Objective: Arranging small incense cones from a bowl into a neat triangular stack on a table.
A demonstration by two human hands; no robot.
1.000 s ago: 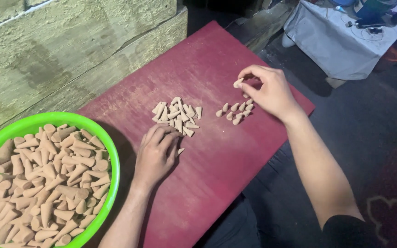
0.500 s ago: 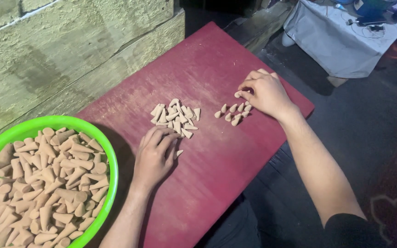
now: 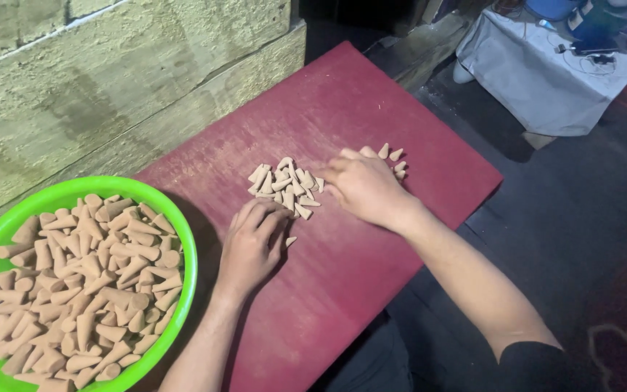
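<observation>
A small heap of tan cones (image 3: 284,183) sits mid-surface on the dark red surface (image 3: 371,109), and the right hand (image 3: 364,185) lies just beside it, fingers stretched flat toward the heap, holding nothing visible. A few more cones (image 3: 395,160) peek out past its knuckles, toward the far right edge. The left hand (image 3: 252,243) rests curled, palm down, beside one stray cone (image 3: 291,240). At the near left corner, a green bowl (image 3: 175,218) brims with cones.

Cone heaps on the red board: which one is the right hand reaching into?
The larger middle heap: the right hand has its fingertips at that heap's edge. The small far heap lies behind that hand.
</observation>
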